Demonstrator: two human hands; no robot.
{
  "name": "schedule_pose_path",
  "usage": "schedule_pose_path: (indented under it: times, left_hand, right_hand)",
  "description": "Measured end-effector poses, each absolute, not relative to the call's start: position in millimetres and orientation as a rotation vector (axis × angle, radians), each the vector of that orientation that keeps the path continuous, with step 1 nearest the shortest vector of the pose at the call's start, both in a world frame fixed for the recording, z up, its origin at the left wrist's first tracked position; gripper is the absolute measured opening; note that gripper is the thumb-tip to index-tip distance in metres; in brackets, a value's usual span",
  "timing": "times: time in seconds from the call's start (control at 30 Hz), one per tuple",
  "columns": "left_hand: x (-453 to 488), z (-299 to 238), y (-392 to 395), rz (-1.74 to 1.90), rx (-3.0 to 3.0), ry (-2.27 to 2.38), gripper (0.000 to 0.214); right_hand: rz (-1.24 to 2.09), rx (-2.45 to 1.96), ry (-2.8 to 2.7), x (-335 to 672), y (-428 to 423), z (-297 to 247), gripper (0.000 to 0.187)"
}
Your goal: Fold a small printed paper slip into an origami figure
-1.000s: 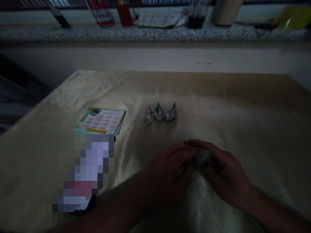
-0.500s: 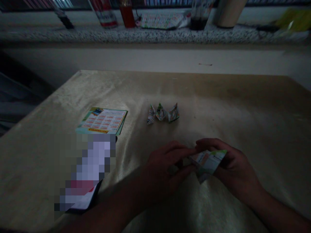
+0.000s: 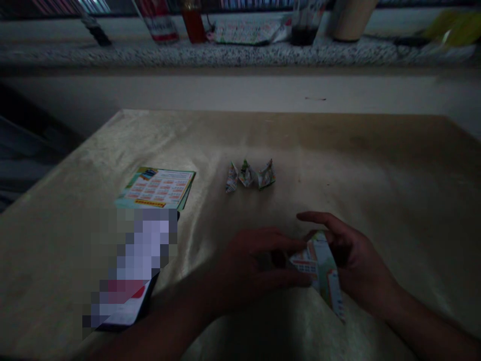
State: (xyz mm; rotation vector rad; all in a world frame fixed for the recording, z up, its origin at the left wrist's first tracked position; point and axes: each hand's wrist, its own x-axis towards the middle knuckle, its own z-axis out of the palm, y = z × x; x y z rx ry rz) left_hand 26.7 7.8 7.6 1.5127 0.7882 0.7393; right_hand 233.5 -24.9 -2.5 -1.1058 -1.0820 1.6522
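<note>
Between my hands is a folded piece of printed paper (image 3: 323, 265), white and green with small print, held above the table. My left hand (image 3: 263, 258) pinches its left side between thumb and fingers. My right hand (image 3: 356, 255) grips it from the right, with the index finger stretched out above; part of the thumb is hidden behind the paper. Beyond my hands, a folded paper boat (image 3: 266, 175) stands beside two smaller folded paper pieces (image 3: 240, 175) of the same print.
At the left lies a stack of printed leaflets (image 3: 160, 186), with a phone (image 3: 139, 271) nearer me, its screen blurred out. Behind the cloth-covered table (image 3: 356, 150), a speckled stone ledge (image 3: 225, 56) carries bottles, a cup with dark liquid (image 3: 305, 32) and a yellow bag (image 3: 456, 29).
The folded paper has been turned between my hands, so a longer strip now points down to the right. My right index finger has lifted away from the left hand.
</note>
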Motion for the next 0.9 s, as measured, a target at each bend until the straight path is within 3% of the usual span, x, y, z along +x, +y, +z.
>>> schedule_pose_path:
  times: [0.1, 0.2, 0.63, 0.8, 0.9]
  left_hand:
    - [26.5, 8.0, 8.0, 0.658, 1.326, 0.823, 0.032]
    - [26.3, 7.6, 9.3, 0.576, 1.168, 0.812, 0.029]
    - [29.0, 6.1, 4.7, 0.497, 1.255, 0.773, 0.021]
    - [26.2, 6.9, 4.9, 0.570, 1.422, 0.681, 0.059]
    - [23.5, 9.3, 6.5, 0.515, 1.661, 0.607, 0.056]
  right_hand:
    - [1.356, -1.134, -1.203, 231.8, -26.8, -1.2, 0.064]
    - [1.262, -1.116, -1.276, 232.1, -25.5, -2.3, 0.062]
    - [1.433, -1.277, -1.280, 229.1, -23.5, -4.2, 0.040]
    - [1.502, -1.334, -1.322, 228.5, -18.9, 0.2, 0.041]
    - [1.508, -1.325, -1.333, 230.3, -17.9, -0.8, 0.050]
